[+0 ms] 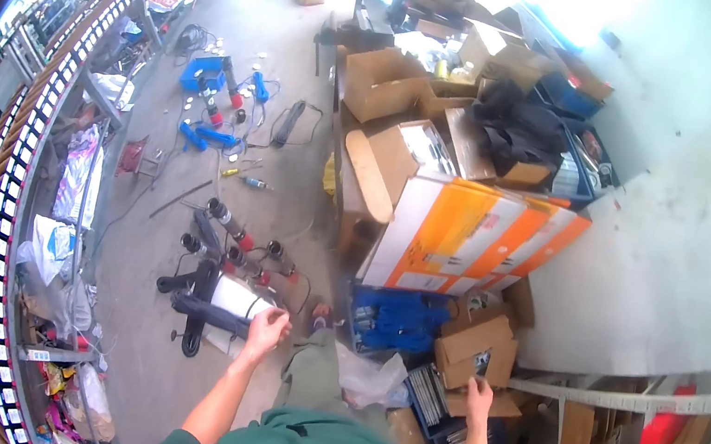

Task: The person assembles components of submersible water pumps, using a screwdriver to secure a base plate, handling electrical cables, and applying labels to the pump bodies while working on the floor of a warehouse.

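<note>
My left hand point(270, 330) hangs over the floor with its fingers curled together; what is in them, if anything, is too small to make out. Beneath and beside it are a white packet point(239, 299) and bundled black cables point(198, 309). Several black cylindrical tools with red parts point(230, 225) lie just beyond. My right hand point(480, 395) is raised in front of an opened cardboard box point(478, 341), its fingertips pinched together. Whether it holds a small thing cannot be seen. A small dark piece point(480, 363) shows at the box, just above the fingertips.
A blue crate point(395, 320) and a clear plastic bag point(371, 380) are at my right, below a leaning orange-and-white cardboard sheet point(465, 240). A cluttered workbench point(354, 175) runs behind. Along the left stands a long roller rack point(31, 139). Cables and a blue bin point(203, 74) lie ahead.
</note>
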{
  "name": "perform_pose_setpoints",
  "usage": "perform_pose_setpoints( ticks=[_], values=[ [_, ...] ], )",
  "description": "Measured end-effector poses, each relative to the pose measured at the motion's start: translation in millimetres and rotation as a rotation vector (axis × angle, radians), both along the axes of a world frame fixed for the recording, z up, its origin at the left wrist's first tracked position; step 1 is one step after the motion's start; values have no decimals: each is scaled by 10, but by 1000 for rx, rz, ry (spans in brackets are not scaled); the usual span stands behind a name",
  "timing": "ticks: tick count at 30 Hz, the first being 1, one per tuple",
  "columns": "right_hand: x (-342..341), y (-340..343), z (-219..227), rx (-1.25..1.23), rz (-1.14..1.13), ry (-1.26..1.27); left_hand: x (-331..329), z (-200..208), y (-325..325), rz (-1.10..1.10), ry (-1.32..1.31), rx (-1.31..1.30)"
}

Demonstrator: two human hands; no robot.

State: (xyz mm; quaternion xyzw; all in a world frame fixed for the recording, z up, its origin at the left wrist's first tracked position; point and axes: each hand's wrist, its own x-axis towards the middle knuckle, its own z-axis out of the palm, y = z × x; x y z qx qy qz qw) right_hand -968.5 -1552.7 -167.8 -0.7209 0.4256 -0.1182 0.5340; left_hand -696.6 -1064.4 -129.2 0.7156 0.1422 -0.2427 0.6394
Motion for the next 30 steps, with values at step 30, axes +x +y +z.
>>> perform_pose_setpoints(
  ticks=[30],
  values=[
    [7564,1032,2814,-578,965,-423,4935,1420,-769,309,-272,-322]
  ],
)
